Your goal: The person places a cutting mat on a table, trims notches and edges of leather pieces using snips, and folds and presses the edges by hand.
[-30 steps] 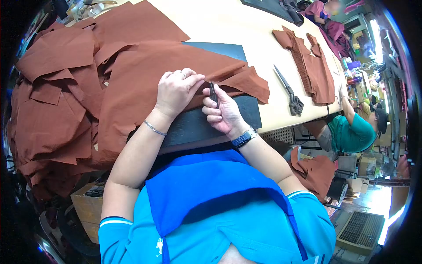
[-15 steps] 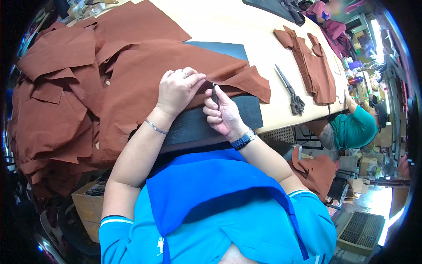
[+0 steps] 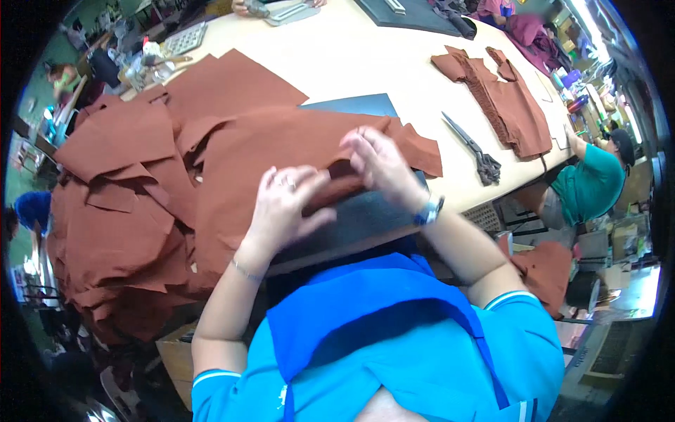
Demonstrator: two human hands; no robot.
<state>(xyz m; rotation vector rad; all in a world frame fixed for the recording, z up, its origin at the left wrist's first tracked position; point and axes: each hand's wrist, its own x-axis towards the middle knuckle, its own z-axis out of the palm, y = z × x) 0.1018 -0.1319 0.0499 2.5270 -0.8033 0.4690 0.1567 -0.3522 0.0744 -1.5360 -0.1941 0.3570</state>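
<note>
A large rust-brown cloth piece (image 3: 271,151) lies over a dark board (image 3: 351,219) in front of me. My left hand (image 3: 281,207) hovers at the near edge of the cloth, thumb and fingers apart, with nothing seen in it. My right hand (image 3: 383,169), wearing a watch, is at a raised fold of the cloth on the right. Its fingers are bent and smeared by motion, so whether they grip the cloth cannot be made out. The small dark tool is hidden or out of sight.
A heap of brown cloth pieces (image 3: 119,218) covers the left side of the table. Scissors (image 3: 474,151) with wrapped handles lie to the right, beside a gathered brown piece (image 3: 513,109). A person in a green shirt (image 3: 590,186) sits at the right edge.
My hands have come apart and the fingers of my left hand have spread. The dark tool that was in my right hand no longer shows. The view has shifted, showing more of the table's far side.
</note>
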